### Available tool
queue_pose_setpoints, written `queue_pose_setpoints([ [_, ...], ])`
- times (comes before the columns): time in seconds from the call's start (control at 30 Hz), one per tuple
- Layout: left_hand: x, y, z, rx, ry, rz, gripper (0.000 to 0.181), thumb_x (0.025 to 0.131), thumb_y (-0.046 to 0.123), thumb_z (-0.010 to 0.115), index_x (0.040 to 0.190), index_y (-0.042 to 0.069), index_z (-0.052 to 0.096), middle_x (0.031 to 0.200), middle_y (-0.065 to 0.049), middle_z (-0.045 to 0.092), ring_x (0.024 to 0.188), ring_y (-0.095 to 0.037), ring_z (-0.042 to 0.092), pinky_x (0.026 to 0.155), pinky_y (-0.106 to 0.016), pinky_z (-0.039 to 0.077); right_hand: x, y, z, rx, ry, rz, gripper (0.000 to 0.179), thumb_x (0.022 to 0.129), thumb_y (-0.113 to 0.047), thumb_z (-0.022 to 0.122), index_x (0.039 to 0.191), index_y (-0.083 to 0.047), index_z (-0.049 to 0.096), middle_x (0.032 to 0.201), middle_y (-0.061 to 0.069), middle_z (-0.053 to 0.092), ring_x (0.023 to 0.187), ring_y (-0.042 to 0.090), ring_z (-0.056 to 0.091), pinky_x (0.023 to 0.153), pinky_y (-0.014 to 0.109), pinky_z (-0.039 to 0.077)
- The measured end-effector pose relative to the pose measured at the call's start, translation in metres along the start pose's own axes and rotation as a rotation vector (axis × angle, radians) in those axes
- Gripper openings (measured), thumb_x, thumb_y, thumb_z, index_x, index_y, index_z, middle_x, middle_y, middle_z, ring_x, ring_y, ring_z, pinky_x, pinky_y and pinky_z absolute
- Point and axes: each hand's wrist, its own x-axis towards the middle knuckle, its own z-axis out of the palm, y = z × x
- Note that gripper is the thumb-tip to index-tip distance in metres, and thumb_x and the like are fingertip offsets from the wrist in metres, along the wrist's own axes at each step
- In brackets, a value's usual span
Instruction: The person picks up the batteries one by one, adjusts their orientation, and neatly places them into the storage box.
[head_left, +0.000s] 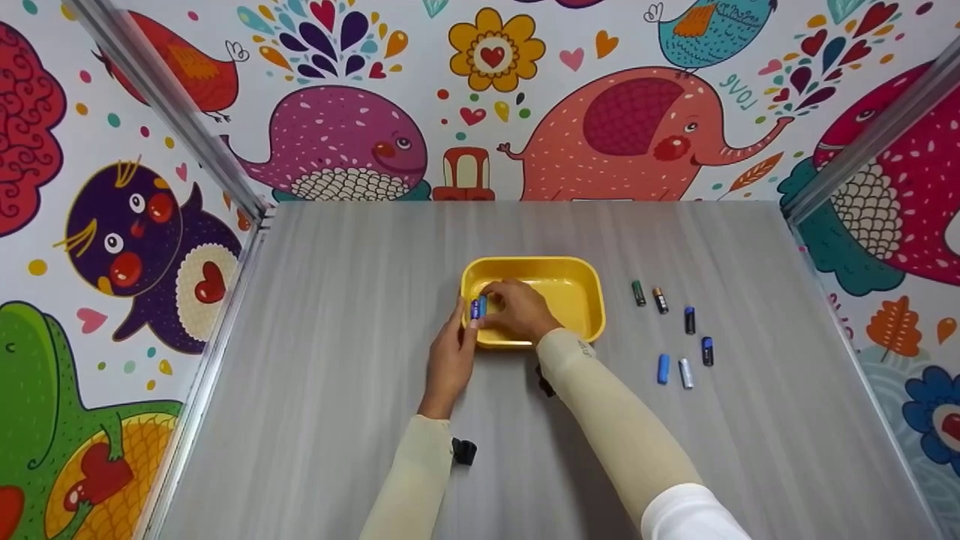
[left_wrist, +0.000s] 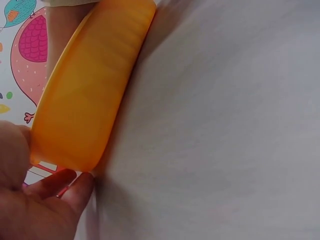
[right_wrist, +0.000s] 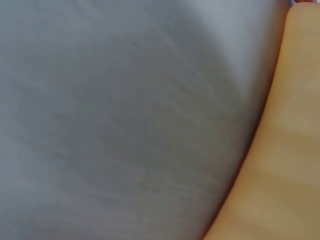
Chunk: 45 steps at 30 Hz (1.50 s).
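Note:
A yellow plastic tray (head_left: 574, 304) sits on the table in the head view. My left hand (head_left: 450, 360) grips its left end, thumb by the rim; in the left wrist view the fingers (left_wrist: 80, 192) touch the low outer edge of the tray (left_wrist: 85, 95). Inside that end, a purple battery (head_left: 474, 309) and a blue battery (head_left: 482, 306) lie side by side. My right hand (head_left: 521, 309) reaches over the front rim and pinches the blue battery by its ends. In the right wrist view only the tray's outer wall (right_wrist: 280, 165) and tabletop show; the hand is out of sight.
Right of the tray several loose batteries lie spread out: a green one (head_left: 638, 292), a black-and-copper one (head_left: 660, 300), dark ones with blue ends (head_left: 707, 351), a blue one (head_left: 663, 369) and a silver one (head_left: 686, 373). Patterned walls (head_left: 480, 97) border the grey table (head_left: 337, 300).

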Motion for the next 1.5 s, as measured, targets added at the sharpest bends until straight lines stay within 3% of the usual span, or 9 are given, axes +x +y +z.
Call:
queue_pose_setpoints([
  [0.27,-0.001,0.001,0.001,-0.017,-0.012,-0.026,0.058,0.109,0.037,0.048,0.163,0.027,0.028,0.163,-0.001,0.041,0.146,-0.019,0.045,0.119,-0.042,0.041,0.000,0.001,0.001,-0.047,-0.004,-0.013,0.069,0.075,-0.065,0.078,0.128,-0.023,0.069,0.109,-0.001,0.062,0.099,0.018,0.056,0.095,0.034,0.051],
  [0.63,0.000,0.000,-0.001,-0.020,-0.003,-0.010,0.058,0.109,0.035,0.050,0.162,0.027,0.029,0.163,0.000,0.041,0.146,-0.020,0.044,0.119,-0.043,0.040,0.004,0.002,0.001,-0.038,-0.007,-0.005,0.073,0.072,-0.068,0.078,0.130,-0.025,0.069,0.105,-0.004,0.061,0.097,0.018,0.054,0.092,0.033,0.049],
  [0.9,0.001,0.000,0.000,-0.008,-0.001,-0.015,0.061,0.107,0.050,0.047,0.162,0.028,0.030,0.163,0.003,0.040,0.148,-0.018,0.042,0.121,-0.041,0.038,0.003,0.000,-0.001,-0.019,0.011,-0.002,0.062,0.078,-0.057,0.083,0.127,-0.022,0.070,0.099,-0.003,0.061,0.094,0.018,0.054,0.088,0.033,0.048],
  [1.03,0.000,0.001,0.000,-0.001,-0.004,-0.018,0.060,0.107,0.049,0.046,0.162,0.028,0.030,0.163,0.003,0.040,0.148,-0.019,0.041,0.121,-0.042,0.038,0.001,-0.002,-0.004,0.034,0.005,0.016,0.061,0.081,-0.055,0.081,0.130,-0.020,0.069,0.105,-0.002,0.064,0.099,0.019,0.056,0.096,0.035,0.050],
  [1.2,-0.002,0.001,-0.001,0.005,-0.007,-0.027,0.058,0.108,0.043,0.047,0.162,0.028,0.030,0.163,0.001,0.040,0.149,-0.021,0.040,0.122,-0.044,0.037,0.001,-0.003,-0.008,0.200,-0.006,0.059,0.060,0.084,-0.052,0.080,0.133,-0.022,0.066,0.112,-0.002,0.066,0.104,0.021,0.057,0.101,0.038,0.051],
  [1.37,-0.002,0.003,-0.001,0.004,-0.012,-0.044,0.058,0.108,0.042,0.048,0.162,0.029,0.029,0.163,0.002,0.040,0.150,-0.020,0.039,0.122,-0.044,0.036,0.001,-0.001,-0.016,0.295,-0.024,0.001,0.051,0.089,-0.042,0.079,0.135,-0.027,0.065,0.109,-0.001,0.066,0.102,0.022,0.058,0.098,0.038,0.053],
  [1.5,-0.001,0.003,-0.002,0.006,-0.012,-0.035,0.059,0.108,0.042,0.048,0.162,0.027,0.029,0.164,0.001,0.039,0.150,-0.021,0.039,0.122,-0.045,0.035,-0.003,-0.001,-0.025,0.318,-0.012,-0.029,0.049,0.089,-0.048,0.076,0.134,-0.033,0.065,0.108,-0.005,0.066,0.103,0.020,0.059,0.098,0.037,0.054],
])
